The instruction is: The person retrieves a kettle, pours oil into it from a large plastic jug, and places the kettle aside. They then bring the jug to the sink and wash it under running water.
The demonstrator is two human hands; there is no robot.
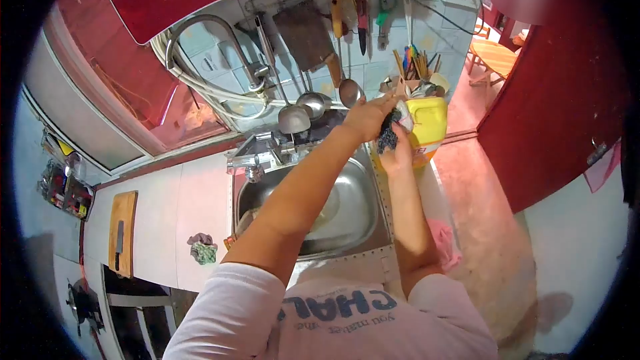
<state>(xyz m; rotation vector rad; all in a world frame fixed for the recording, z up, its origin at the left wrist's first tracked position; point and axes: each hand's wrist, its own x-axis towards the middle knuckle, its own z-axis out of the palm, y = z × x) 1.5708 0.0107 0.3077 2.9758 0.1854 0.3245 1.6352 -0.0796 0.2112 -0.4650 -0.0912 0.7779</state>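
My right hand (398, 152) holds a dark mesh scouring pad (388, 135) beside a yellow jug (428, 120). My left hand (369, 119) is just above and to the left of the pad. Its fingers are bent together over a white piece (404, 117) at the jug's near side; what exactly they grip is hidden. Below my left forearm lies the steel sink (353, 210), partly covered by the arm. A metal faucet (253, 168) stands at its back left corner.
Ladles (294, 119), a cleaver (304, 37) and knives hang on the tiled wall. A chopstick holder (417, 70) stands behind the jug. On the left counter are a cutting board (123, 227) with a knife and a crumpled cloth (203, 249). A pink cloth (445, 243) hangs at right.
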